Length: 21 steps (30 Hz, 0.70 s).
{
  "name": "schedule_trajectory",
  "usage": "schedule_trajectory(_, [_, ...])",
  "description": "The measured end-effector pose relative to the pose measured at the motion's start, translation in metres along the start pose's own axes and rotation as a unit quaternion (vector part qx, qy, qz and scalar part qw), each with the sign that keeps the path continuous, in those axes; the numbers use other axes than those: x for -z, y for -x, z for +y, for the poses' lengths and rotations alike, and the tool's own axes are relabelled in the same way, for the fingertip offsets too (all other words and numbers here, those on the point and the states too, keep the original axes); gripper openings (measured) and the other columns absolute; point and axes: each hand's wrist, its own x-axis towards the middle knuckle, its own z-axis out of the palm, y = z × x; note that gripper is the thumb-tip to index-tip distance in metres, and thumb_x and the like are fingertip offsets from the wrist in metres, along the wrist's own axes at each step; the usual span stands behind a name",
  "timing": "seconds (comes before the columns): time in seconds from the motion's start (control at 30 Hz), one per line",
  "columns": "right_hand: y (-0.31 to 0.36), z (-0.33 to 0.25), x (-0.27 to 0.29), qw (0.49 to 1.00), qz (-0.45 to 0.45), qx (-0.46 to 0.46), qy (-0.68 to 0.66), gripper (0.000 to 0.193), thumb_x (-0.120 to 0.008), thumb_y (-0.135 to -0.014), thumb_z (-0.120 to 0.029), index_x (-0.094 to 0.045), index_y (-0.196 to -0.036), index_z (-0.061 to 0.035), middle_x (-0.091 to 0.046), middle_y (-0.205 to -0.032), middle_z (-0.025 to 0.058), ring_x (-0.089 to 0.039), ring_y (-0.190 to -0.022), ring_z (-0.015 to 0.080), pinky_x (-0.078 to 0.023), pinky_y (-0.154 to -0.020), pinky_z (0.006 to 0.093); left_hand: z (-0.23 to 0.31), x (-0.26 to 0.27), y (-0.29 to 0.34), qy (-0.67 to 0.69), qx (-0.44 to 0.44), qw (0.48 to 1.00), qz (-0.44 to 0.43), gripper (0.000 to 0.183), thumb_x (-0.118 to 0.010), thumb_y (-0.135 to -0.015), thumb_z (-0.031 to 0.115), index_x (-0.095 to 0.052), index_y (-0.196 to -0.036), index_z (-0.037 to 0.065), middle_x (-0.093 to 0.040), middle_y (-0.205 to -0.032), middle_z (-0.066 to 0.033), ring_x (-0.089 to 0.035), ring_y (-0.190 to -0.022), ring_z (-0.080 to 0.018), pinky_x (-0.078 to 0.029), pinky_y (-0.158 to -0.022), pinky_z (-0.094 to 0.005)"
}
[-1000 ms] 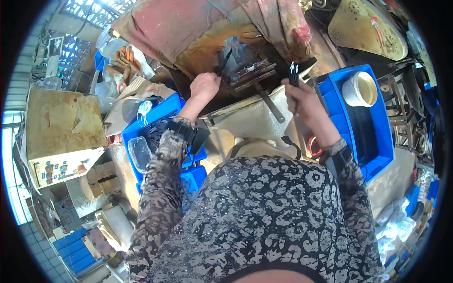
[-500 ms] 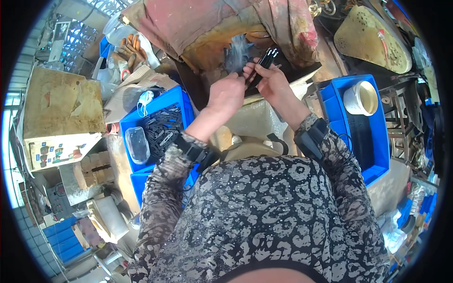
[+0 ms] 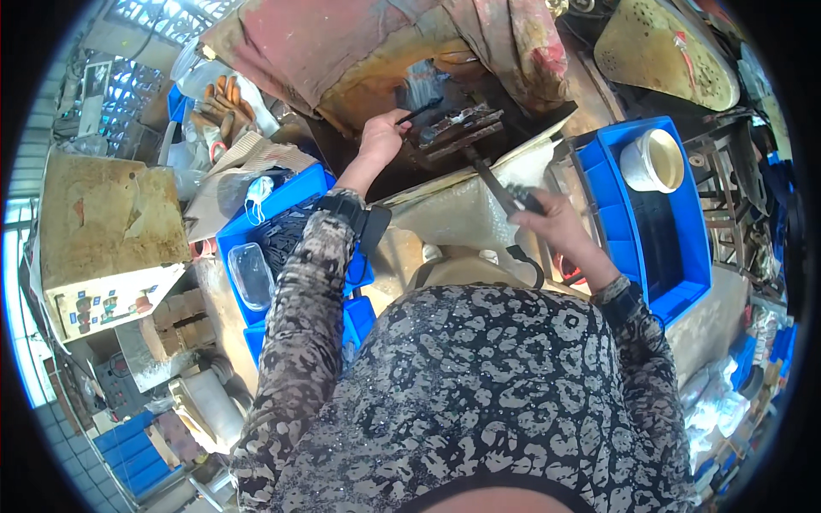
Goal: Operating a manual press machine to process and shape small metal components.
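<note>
My left hand (image 3: 382, 139) pinches a thin dark strip (image 3: 420, 111), whose far end points toward the mouth of the cloth-draped hood. Just right of the strip is a dirty metal fixture (image 3: 462, 132) with a ragged, shiny top. From it a long dark bar (image 3: 492, 181) slants down toward me. My right hand (image 3: 558, 224) is closed around the bar's near end; a blurred dark part shows by its fingers. Behind the fixture, a whitish blurred patch (image 3: 423, 81), perhaps spray or something spinning, shows inside the hood.
A stained reddish cloth (image 3: 342, 43) covers the hood. The blue bin (image 3: 329, 181) at left holds many dark strips and a clear plastic box (image 3: 251, 275). On the right, a blue bin (image 3: 609, 201) carries a white bucket (image 3: 637, 167). Gloves (image 3: 224, 107) lie far left.
My hands have parted. The left moved left with one dark strip; the right came down and right onto the bar. The bundle of dark strips is out of clear sight, and the fixture is uncovered.
</note>
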Motion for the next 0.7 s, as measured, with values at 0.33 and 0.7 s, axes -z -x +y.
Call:
schedule_trajectory(0.33, [0.006,0.006,0.011,0.924,-0.082,-0.13,-0.349,0.042,-0.059,-0.089,-0.013,-0.052,-0.13,-0.0052,-0.041,-0.064,-0.0091,-0.033,-0.05,0.0021,-0.024,-0.046,0.0192,-0.018,-0.023,-0.01,-0.162,-0.202,0.966,0.003,0.05,-0.05,-0.075,-0.007,-0.065,-0.117,0.016,-0.064,-0.108,-0.0172,-0.063,-0.1,-0.0326,-0.049,-0.088,-0.0367])
schedule_trajectory(0.7, [0.01,0.015,0.019,0.896,-0.099,-0.136,-0.412,0.046,-0.056,-0.088,-0.009,-0.049,-0.133,-0.0041,-0.036,-0.064,-0.0097,-0.03,-0.051,0.0029,-0.024,-0.047,0.0199,-0.018,-0.019,-0.005,-0.222,-0.197,0.954,-0.032,0.042,-0.057,-0.08,-0.003,-0.064,-0.118,0.013,-0.065,-0.103,-0.02,-0.063,-0.094,-0.0366,-0.051,-0.083,-0.0402])
